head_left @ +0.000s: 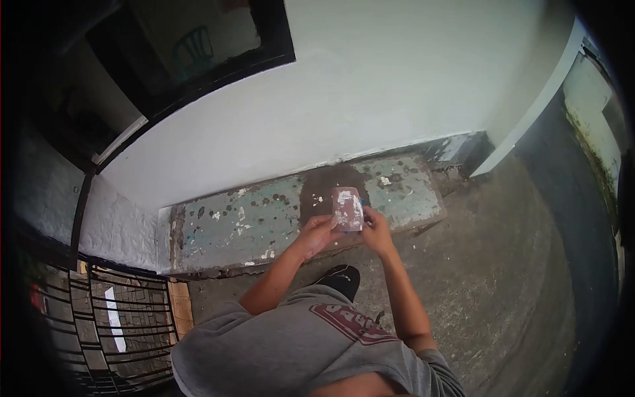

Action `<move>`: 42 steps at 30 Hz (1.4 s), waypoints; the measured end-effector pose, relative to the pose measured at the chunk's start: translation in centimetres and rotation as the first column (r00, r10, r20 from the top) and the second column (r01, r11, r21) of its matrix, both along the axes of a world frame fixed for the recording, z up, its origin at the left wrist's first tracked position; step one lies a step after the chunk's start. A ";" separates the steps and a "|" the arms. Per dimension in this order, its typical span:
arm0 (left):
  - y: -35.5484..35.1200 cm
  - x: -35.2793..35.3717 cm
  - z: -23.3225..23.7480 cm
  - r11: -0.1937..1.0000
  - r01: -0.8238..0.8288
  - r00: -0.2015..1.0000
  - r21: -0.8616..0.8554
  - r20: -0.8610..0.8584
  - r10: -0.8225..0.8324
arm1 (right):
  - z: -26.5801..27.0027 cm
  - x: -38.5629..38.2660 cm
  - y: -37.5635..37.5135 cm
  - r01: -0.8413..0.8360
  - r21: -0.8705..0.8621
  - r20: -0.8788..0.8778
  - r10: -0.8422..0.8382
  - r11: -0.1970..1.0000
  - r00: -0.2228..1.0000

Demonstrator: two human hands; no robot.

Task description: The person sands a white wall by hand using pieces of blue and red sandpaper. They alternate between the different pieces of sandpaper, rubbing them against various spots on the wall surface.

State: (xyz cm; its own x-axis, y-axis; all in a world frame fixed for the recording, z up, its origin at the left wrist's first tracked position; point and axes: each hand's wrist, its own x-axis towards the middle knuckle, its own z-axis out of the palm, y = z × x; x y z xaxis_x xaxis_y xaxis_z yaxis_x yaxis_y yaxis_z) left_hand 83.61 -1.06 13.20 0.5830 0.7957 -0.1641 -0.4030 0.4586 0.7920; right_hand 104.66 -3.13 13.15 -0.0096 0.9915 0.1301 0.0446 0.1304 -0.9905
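Note:
A small reddish-brown rectangular piece (347, 209) with white smears on its face is held up in front of my body, over the edge of a paint-spotted green ledge (264, 218). My left hand (319, 235) grips its lower left edge. On the right side, the fingers of my right hand (374, 229) close on its lower right edge. Bits of blue show beside and below the piece, too small to make out. Behind it, a dark brown patch marks the ledge.
A white wall (370, 79) rises behind the ledge, with a dark-framed window (225, 76) at the upper left. Black metal bars (132, 311) stand at the lower left. Grey concrete floor (476, 264) lies to the right. A black shoe (340, 279) is below my hands.

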 end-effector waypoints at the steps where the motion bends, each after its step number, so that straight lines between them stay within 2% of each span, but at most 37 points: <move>1: 0.8 1.7 0.3 1.000 0.013 1.000 -0.002 0.019 -0.012 | 0.0 2.0 0.9 -0.026 0.022 0.042 0.025 0.999 0.999; 2: 1.9 3.3 -1.1 0.999 0.034 0.997 0.019 0.065 -0.035 | -0.3 4.2 0.7 -0.055 0.039 0.091 0.052 0.998 0.995; 4: 2.3 7.6 0.4 1.000 0.009 0.998 0.002 0.068 -0.009 | 0.7 8.0 0.5 -0.073 -0.089 -0.160 0.058 0.993 0.985; 5: 2.0 9.8 -0.6 1.000 0.010 0.996 -0.007 0.089 -0.009 | 1.0 9.9 0.2 -0.094 -0.144 -0.281 0.051 0.985 0.958; 8: 3.6 17.1 -4.3 0.999 0.027 0.990 0.029 0.135 -0.031 | -0.6 16.3 -0.1 0.030 -0.275 -0.339 -0.126 0.961 0.932; 9: 4.0 19.8 -5.5 0.998 0.038 0.990 0.052 0.135 -0.045 | 0.0 18.2 -1.1 0.100 -0.330 -0.308 -0.208 0.939 0.929; 12: 1.8 27.4 -7.5 0.999 0.041 0.996 -0.019 0.076 -0.039 | -4.7 25.2 -3.2 0.214 -0.340 -0.378 -0.342 0.916 0.860; 14: 0.2 31.3 -6.8 0.998 0.041 0.999 -0.037 -0.002 -0.042 | -4.9 29.0 -5.5 0.200 -0.338 -0.437 -0.342 0.920 0.832; 16: -0.6 34.1 -6.2 0.996 0.025 0.999 -0.090 -0.042 -0.029 | -2.8 31.3 -7.4 0.148 -0.369 -0.595 -0.356 0.918 0.721; 19: -1.6 38.1 -6.4 0.987 -0.018 1.000 -0.161 -0.020 0.015 | -1.6 34.8 -8.9 0.056 -0.351 -0.626 -0.279 0.935 0.728; 22: -1.7 41.6 -6.8 0.974 -0.189 0.981 -0.127 -0.074 0.181 | -3.4 38.4 -7.9 0.104 -0.369 -0.513 -0.296 0.924 0.806; 23: -1.5 42.7 -7.4 0.962 -0.267 0.947 0.055 -0.170 0.272 | -5.0 39.4 -7.1 0.227 -0.444 -0.404 -0.420 0.867 0.813; 24: -1.5 43.4 -7.6 0.928 -0.283 0.899 0.242 -0.270 0.344 | -7.0 40.8 -6.7 0.225 -0.415 -0.324 -0.375 0.881 0.869; 26: -0.7 44.9 -7.3 0.769 -0.224 0.752 0.598 -0.396 0.527 | -10.0 44.3 -5.1 0.203 -0.328 -0.150 -0.262 0.923 0.953; 27: -0.9 45.9 -6.4 0.737 -0.268 0.668 0.621 -0.432 0.606 | -10.3 45.7 -4.3 0.193 -0.291 -0.118 -0.235 0.937 0.965; 30: -1.0 48.3 -7.0 0.623 -0.422 0.514 0.658 -0.392 0.763 | -8.1 47.4 -1.2 0.112 -0.121 -0.064 -0.121 0.986 0.991; 35: -0.8 50.9 -6.9 0.490 -0.644 0.312 0.587 -0.383 0.869 | -5.0 46.4 4.3 -0.007 0.063 -0.085 0.013 0.998 0.996; 36: -0.4 50.8 -7.4 0.461 -0.674 0.274 0.577 -0.384 0.882 | -5.7 45.9 5.3 -0.038 0.096 -0.096 0.047 0.995 0.994; 37: 0.2 49.9 -8.9 0.451 -0.660 0.242 0.601 -0.398 0.885 | -7.8 44.7 6.6 -0.026 0.150 -0.184 0.054 0.988 0.981; 39: 1.4 49.1 -10.8 0.435 -0.647 0.188 0.626 -0.423 0.887 | -11.4 44.2 10.0 -0.142 0.056 -0.160 0.149 0.988 0.976; 42: 4.7 49.8 -11.6 0.395 -0.703 0.232 0.592 -0.334 0.914 | -10.1 44.3 15.5 -0.262 -0.113 -0.200 0.237 0.958 0.951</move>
